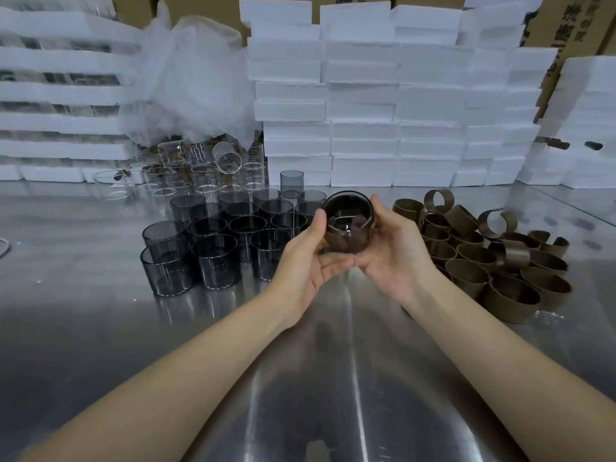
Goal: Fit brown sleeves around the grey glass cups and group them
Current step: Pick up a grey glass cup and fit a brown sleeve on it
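Observation:
Above the middle of the steel table (100, 328) I hold one grey glass cup (348, 213), its mouth tilted toward me, with a brown sleeve (353, 243) wrapped around its wall. My left hand (308, 258) grips the cup's left side, thumb up by the rim. My right hand (393, 245) cradles the right side, fingers curled round the sleeve. Several bare grey cups (216, 248) stand upright in a cluster to the left. A pile of loose brown sleeves (483, 258) lies to the right.
Clear glass cups (203, 175) crowd the table's back behind the grey ones, under a crumpled plastic sheet (193, 81). Stacks of white foam blocks (393, 105) wall off the rear, with cardboard boxes (566, 25) behind. A white cord (5, 248) lies at the left edge.

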Available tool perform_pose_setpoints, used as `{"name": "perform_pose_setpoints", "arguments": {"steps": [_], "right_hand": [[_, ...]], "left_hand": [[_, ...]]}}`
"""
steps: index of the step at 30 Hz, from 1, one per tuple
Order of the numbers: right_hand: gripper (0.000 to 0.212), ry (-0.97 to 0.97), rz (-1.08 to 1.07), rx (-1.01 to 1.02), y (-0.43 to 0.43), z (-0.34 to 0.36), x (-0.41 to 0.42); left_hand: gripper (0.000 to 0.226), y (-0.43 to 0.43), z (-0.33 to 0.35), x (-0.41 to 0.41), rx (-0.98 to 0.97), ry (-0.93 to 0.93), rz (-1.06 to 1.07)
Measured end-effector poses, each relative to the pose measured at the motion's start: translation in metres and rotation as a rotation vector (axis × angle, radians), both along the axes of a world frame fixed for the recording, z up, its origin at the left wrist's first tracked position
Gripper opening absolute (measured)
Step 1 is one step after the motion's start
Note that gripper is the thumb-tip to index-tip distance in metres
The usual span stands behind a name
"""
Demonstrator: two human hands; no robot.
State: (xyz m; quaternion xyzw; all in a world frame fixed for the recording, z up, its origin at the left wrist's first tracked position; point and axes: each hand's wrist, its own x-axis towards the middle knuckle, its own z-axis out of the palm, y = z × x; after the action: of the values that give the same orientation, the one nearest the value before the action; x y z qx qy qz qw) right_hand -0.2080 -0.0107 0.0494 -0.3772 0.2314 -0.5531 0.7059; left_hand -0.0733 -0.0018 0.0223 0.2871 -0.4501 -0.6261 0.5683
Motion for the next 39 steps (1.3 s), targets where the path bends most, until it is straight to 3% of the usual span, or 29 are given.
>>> {"name": "perform_pose_setpoints", "arguments": {"steps": [3, 9, 12, 17, 22, 24, 27, 30, 33, 36, 39], "right_hand": [[0.035, -0.022, -0.079, 0.007, 0.000, 0.004, -0.002], [0.031, -0.085, -0.081, 0.030, -0.001, 0.008, -0.001], [0.029, 0.040, -0.022, 0.016, 0.000, 0.003, 0.005], [0.035, 0.269, -0.200, -0.054, -0.002, -0.005, 0.010], [0.038, 0.420, -0.125, -0.212, 0.000, -0.001, 0.005], [0.053, 0.434, -0.206, -0.224, 0.000, 0.002, -0.001], [0.073, 0.518, -0.434, -0.235, -0.008, 0.017, -0.016], [0.060, 0.627, -0.629, -0.232, -0.043, 0.035, -0.032], [0.048, 0.810, -0.727, -0.281, -0.093, 0.047, -0.037], [0.041, 1.140, -0.706, -0.322, -0.138, 0.053, -0.036], [0.042, 1.352, -0.591, -0.239, -0.174, 0.050, -0.028]], "left_hand": [[0.054, 0.003, -0.006, -0.007, -0.157, -0.081, 0.070], [0.068, 0.003, -0.008, -0.005, -0.381, -0.183, 0.218], [0.070, 0.000, -0.008, -0.003, -0.388, -0.171, 0.258], [0.069, -0.001, -0.007, 0.000, -0.391, -0.165, 0.279], [0.070, 0.001, -0.007, -0.001, -0.403, -0.174, 0.307], [0.073, 0.001, -0.010, -0.005, -0.426, -0.258, 0.345], [0.077, -0.005, -0.015, -0.016, -0.559, -0.551, 0.420], [0.066, -0.014, -0.013, -0.033, -0.769, -0.848, 0.392], [0.051, -0.026, -0.016, -0.042, -0.873, -1.020, 0.396], [0.045, -0.036, -0.022, -0.039, -0.865, -1.115, 0.471], [0.041, -0.040, -0.027, -0.035, -0.857, -1.178, 0.517]]}}
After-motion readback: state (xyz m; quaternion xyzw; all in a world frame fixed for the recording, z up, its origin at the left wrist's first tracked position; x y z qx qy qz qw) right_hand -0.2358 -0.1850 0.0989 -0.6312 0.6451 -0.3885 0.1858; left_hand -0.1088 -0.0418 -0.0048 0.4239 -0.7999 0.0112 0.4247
